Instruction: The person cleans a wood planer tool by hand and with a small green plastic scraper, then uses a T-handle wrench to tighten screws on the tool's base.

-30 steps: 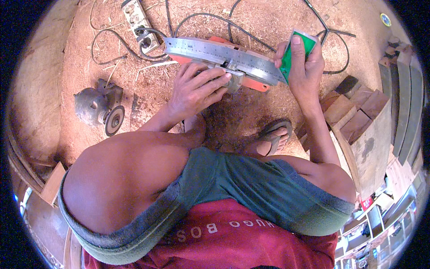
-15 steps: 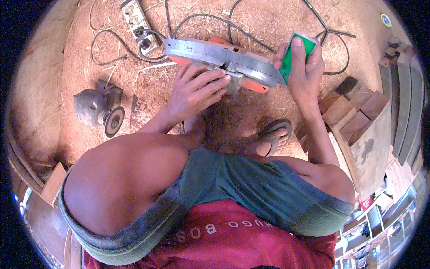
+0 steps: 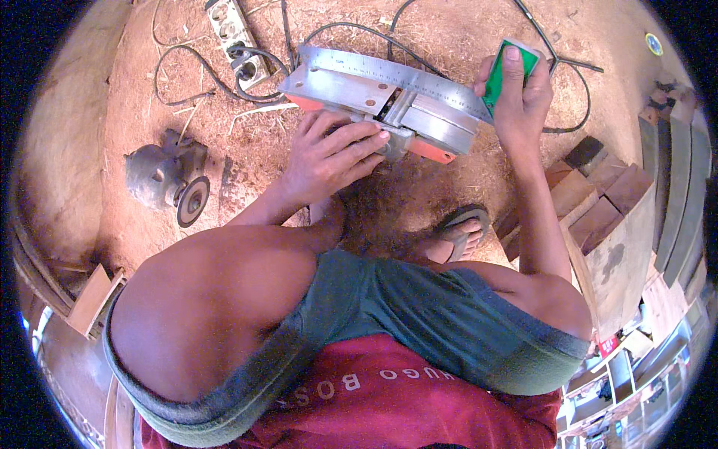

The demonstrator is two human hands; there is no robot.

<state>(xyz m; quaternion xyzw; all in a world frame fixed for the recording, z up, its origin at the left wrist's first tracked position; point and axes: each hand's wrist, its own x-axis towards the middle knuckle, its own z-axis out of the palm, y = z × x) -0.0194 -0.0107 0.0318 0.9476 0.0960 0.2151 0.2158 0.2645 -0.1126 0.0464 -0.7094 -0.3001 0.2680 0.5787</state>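
Note:
My left hand [image 3: 333, 153] is closed on the near side of an upturned electric hand planer [image 3: 344, 88], its metal sole facing up and orange parts showing along its edges. A dark slot with the blade area crosses the middle of the sole. My right hand [image 3: 522, 101] grips the green handle [image 3: 499, 81] of a try square, thumb on top. The square's steel blade [image 3: 374, 67], marked with a scale, runs leftward along the far edge of the sole. I cannot tell whether it touches the metal.
A grinder-like machine [image 3: 164, 168] with a disc sits on the floor at the left. Beyond the planer lie a power strip [image 3: 238, 37] with a plug and black cables [image 3: 359, 28]. Wood blocks [image 3: 598, 194] and long boards [image 3: 684, 179] are at the right. Sawdust and shavings cover the ground.
The try square's blade has shifted from across the sole to its far edge, uncovering the sole and slot. My right hand has moved slightly right and up.

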